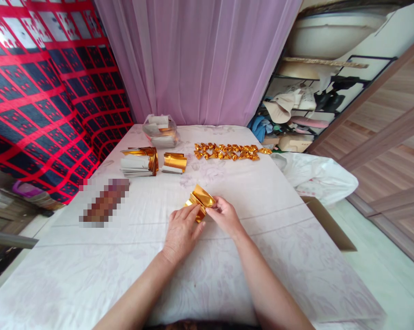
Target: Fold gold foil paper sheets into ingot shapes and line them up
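A partly folded sheet of gold foil paper (200, 198) lies at the middle of the table, between both hands. My left hand (183, 229) holds its lower left side, fingers pressed together on top and the thumb at the lower corner. With thumb and fingertips, my right hand (225, 214) pinches its right edge. Beyond them stand a small stack of curved gold paper sheets (175, 161) and a larger stack (138, 164) with pale backs. Folded gold foil pieces (227, 151) lie in rows at the far right.
A clear plastic bag (160, 131) of paper sheets sits at the table's far left. A blurred-out object (104, 201) lies at left on the patterned tablecloth (124, 275). Right of the table are a white plastic bag (317, 176), cardboard (330, 224) and a shelf rack (330, 82).
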Demonstrator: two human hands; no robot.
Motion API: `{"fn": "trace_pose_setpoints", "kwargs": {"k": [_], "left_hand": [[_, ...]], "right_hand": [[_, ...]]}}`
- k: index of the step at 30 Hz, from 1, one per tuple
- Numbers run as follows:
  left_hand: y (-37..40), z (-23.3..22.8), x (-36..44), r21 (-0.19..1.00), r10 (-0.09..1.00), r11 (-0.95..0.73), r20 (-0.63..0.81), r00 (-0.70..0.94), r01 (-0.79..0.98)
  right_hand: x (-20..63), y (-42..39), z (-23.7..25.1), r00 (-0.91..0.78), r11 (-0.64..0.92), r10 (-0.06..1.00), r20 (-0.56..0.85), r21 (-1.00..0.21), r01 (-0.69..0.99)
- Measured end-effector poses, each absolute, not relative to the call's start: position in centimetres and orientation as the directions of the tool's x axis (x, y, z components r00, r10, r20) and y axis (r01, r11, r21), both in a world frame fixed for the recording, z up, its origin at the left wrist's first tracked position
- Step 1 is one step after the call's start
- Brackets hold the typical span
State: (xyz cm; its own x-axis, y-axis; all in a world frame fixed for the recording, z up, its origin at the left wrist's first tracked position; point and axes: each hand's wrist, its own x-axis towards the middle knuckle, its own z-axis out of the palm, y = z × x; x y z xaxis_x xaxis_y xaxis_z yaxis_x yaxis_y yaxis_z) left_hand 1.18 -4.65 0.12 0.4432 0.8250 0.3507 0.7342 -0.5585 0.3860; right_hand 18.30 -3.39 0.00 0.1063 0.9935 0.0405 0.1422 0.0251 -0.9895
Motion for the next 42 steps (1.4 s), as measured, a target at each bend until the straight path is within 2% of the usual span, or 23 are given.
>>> {"fn": "trace_pose_setpoints", "kwargs": {"k": [11,15,17,21,23,26,29,32,35,38,40,42], "left_hand": [[-4.3,0.2,1.1,0.538,0.891,-0.453,0.301,0.34,0.711],[-3.9,0.1,0.8,0.678,0.933,-0.359,0.268,0.24,0.641],[-3.7,-0.1,0.6,0.759,0.955,-0.295,0.235,0.179,0.58],[-3.4,-0.3,0.4,0.948,0.987,-0.132,0.1,0.122,0.289],[-3.3,-0.2,0.5,0.978,0.989,-0.076,0.048,0.143,0.196],[-3.3,-0.1,0.6,0.983,0.985,-0.042,0.012,0.171,0.176],[-3.3,-0.5,0.5,0.986,0.982,-0.021,-0.011,0.187,0.167],[-3.4,-1.2,-0.2,0.975,0.989,0.0,-0.033,0.145,0.22],[-3.6,-1.7,-1.1,0.931,0.994,-0.005,-0.034,0.101,0.365],[-3.8,-1.7,-1.6,0.843,0.985,-0.164,0.113,0.129,0.512],[-3.9,-1.6,-1.7,0.752,0.93,-0.367,0.285,0.231,0.548],[-3.9,-1.4,-1.5,0.626,0.834,-0.551,0.391,0.388,0.552]], "right_hand": [[18.2,-4.1,0.9,-0.07,0.122,0.992,0.105,-0.939,0.322],[18.1,-4.1,1.3,-0.105,0.181,0.983,0.153,-0.913,0.365],[18.1,-4.0,1.2,-0.058,0.186,0.982,0.177,-0.91,0.372],[18.5,-3.6,0.6,0.218,0.101,0.959,0.181,-0.938,0.333],[18.7,-3.5,0.3,0.232,0.08,0.961,0.148,-0.957,0.277],[18.8,-3.5,-0.1,0.113,0.052,0.99,0.08,-0.972,0.23],[18.7,-3.6,-0.6,0.102,0.003,0.994,0.034,-0.96,0.281],[18.7,-3.6,-0.9,0.15,-0.064,0.989,0.002,-0.897,0.438],[18.9,-3.6,-1.0,0.161,-0.087,0.987,0.023,-0.762,0.641],[18.9,-3.7,-0.9,0.153,-0.089,0.987,0.042,-0.652,0.753],[18.8,-3.7,-0.9,0.15,-0.09,0.987,0.048,-0.608,0.789],[18.8,-3.7,-1.0,0.146,-0.085,0.988,0.057,-0.589,0.804]]}}
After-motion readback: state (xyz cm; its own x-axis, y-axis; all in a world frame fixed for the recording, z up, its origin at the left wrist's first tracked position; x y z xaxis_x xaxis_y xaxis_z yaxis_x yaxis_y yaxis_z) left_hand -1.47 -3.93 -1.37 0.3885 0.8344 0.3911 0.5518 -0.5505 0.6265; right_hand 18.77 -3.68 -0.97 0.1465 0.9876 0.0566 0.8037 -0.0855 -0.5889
